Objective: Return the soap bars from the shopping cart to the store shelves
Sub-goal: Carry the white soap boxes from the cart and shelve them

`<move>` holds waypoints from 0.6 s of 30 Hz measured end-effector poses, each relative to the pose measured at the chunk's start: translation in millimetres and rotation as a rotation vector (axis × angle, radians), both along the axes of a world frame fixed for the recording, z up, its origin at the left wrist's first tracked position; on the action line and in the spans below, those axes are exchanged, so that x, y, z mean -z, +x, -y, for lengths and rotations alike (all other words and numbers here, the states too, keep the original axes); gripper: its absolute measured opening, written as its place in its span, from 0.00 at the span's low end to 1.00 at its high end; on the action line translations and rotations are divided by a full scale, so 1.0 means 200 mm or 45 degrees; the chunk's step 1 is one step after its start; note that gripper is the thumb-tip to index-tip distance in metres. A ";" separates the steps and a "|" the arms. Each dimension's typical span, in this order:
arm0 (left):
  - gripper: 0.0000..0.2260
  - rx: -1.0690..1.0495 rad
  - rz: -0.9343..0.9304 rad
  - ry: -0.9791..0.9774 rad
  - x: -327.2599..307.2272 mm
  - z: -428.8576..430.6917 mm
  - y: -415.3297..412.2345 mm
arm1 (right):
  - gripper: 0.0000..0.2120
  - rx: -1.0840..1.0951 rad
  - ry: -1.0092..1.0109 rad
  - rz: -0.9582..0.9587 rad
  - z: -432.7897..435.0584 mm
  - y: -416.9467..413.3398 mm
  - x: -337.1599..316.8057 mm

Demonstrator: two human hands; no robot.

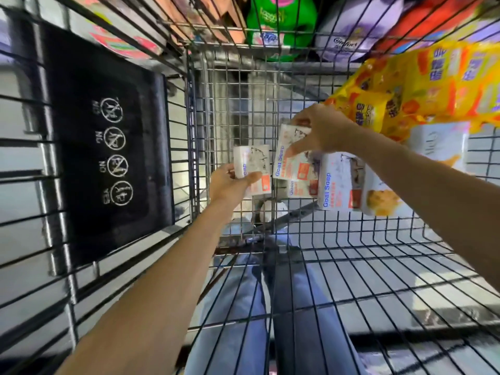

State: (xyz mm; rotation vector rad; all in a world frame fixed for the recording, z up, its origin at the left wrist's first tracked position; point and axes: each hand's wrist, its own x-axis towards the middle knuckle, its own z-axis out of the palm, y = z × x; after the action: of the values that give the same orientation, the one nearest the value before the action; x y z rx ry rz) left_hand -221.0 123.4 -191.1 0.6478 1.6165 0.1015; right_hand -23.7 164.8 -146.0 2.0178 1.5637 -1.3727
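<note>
I look down into a wire shopping cart [243, 109]. My left hand [230, 182] grips a white boxed soap bar [253, 166] with blue lettering and an orange patch, held above the cart floor. My right hand [322, 131] pinches a second Goat Soap box [290, 155] by its top and side, tilted. Beside it stands a third soap box [338, 182] upright, and another soap box [300, 188] lies partly hidden under the one in my right hand.
A yellow and orange snack bag [422, 85] leans at the cart's right side over a white box [438, 147]. A black child-seat flap [108, 147] with warning symbols covers the left wall. Beyond the cart stand a green bottle [281, 20] and other shelf goods.
</note>
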 end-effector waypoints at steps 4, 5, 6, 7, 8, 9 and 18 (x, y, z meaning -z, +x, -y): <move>0.19 -0.008 0.058 0.005 -0.07 -0.05 -0.07 | 0.15 0.085 0.210 -0.059 0.00 -0.01 -0.02; 0.17 -0.014 0.070 0.003 -0.11 -0.06 -0.08 | 0.15 0.095 0.251 -0.074 0.00 -0.02 -0.04; 0.15 -0.026 0.079 0.003 -0.14 -0.07 -0.09 | 0.16 0.114 0.278 -0.082 0.00 -0.02 -0.06; 0.11 -0.040 0.089 0.001 -0.17 -0.07 -0.10 | 0.19 0.121 0.307 -0.081 0.00 -0.02 -0.09; 0.07 -0.054 0.094 0.000 -0.21 -0.07 -0.11 | 0.21 0.128 0.327 -0.075 0.01 -0.03 -0.12; 0.07 -0.068 0.104 0.006 -0.25 -0.06 -0.11 | 0.21 0.145 0.345 -0.066 0.01 -0.04 -0.15; 0.10 -0.107 0.140 0.025 -0.52 -0.04 -0.13 | 0.23 0.635 0.570 -0.042 0.23 -0.01 -0.41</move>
State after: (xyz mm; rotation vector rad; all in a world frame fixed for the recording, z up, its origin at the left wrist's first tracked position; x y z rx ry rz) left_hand -246.8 131.3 -86.3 0.5799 1.5380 0.2115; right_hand -25.0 119.3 -63.7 2.8178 1.5504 -1.2890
